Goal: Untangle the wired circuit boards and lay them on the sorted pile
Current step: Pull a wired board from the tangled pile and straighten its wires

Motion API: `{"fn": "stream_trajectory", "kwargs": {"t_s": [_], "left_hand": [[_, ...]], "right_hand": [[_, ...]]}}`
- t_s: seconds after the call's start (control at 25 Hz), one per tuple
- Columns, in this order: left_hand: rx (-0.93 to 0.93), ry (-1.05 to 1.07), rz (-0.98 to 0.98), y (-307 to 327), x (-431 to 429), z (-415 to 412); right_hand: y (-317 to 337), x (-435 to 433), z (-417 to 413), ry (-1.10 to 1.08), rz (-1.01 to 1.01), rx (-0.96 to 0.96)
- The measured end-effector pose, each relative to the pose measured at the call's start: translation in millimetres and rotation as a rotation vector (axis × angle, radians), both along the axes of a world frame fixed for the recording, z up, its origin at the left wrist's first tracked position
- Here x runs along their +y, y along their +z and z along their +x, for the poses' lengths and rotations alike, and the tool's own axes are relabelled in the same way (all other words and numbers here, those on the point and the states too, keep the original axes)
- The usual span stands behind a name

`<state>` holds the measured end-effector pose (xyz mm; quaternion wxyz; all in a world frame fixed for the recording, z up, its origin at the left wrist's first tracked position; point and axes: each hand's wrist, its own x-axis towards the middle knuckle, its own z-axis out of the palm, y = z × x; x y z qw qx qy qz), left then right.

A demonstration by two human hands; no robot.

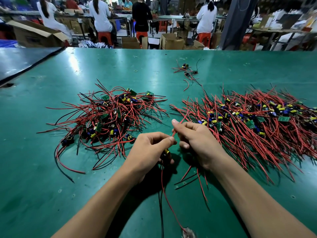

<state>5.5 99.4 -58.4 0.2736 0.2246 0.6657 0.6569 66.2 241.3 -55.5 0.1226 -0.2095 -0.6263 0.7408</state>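
1. The left hand is curled around a wired circuit board — only its yellow capacitor shows between thumb and fingers. It holds the board just above the green bench, near the front middle.
2. The right hand pinches a red wire between thumb and forefinger, with its other fingers curled. The wire rises from beside the left thumb and runs on past the right fingertip.
3. From under the left hand, red and black leads trail down toward the near edge of the bench.
4. Left of the hands lies the tangled pile: red and black wires cross every way, with green boards and blue and yellow capacitors mixed in.
5. Right of the hands lies the sorted pile (much the larger one). Its wires lie roughly side by side and fan toward the near edge.
6. Farther back, a few loose wired boards sit apart from both piles, with a small rubber band to their left.
7. Beyond the bench, people sit on red stools among cardboard boxes.
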Motion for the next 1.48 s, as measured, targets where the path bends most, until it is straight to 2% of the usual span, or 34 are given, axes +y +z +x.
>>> {"fn": "stream_trajectory", "kwargs": {"t_s": [0.24, 0.44, 0.6, 0.68, 0.76, 0.96, 1.04, 1.08, 1.16, 1.28, 1.36, 1.48], "left_hand": [[0.003, -0.027, 0.005, -2, -1, -2], [0.025, -0.098, 0.021, 0, -3, -1], [0.038, -0.166, 0.041, 3, -4, 1], [0.036, -0.198, 0.055, 5, -4, 1], [0.028, -0.23, 0.07, 6, -5, 1], [0.039, -0.26, 0.07, 6, -6, 0], [0.065, -0.237, 0.039, 5, -6, -1], [0.07, -0.225, 0.019, 4, -6, -1], [0.05, -0.188, -0.025, 2, -5, -1], [-0.158, -0.081, 0.005, 4, -2, -2], [-0.292, -0.032, 0.062, 8, 0, -5], [-0.397, -0.015, 0.134, 13, 0, -8]], "right_hand": [[-1, -4, 3, 0.02, 0.333, 0.011], [0, 7, 1, -0.062, 0.312, 0.046], [-1, 18, 1, -0.215, 0.39, 0.087], [0, 20, 0, -0.275, 0.362, 0.106], [3, 18, -3, -0.3, 0.209, 0.099], [22, 24, 1, -0.164, -0.543, 0.06], [26, 25, 4, -0.136, -0.67, 0.057], [25, 24, 4, -0.143, -0.645, 0.053], [20, 22, 3, -0.19, -0.433, 0.045], [15, 18, 2, -0.261, -0.127, 0.02], [15, 19, 3, -0.28, -0.069, 0.036], [15, 18, 2, -0.267, -0.014, 0.055]]}}
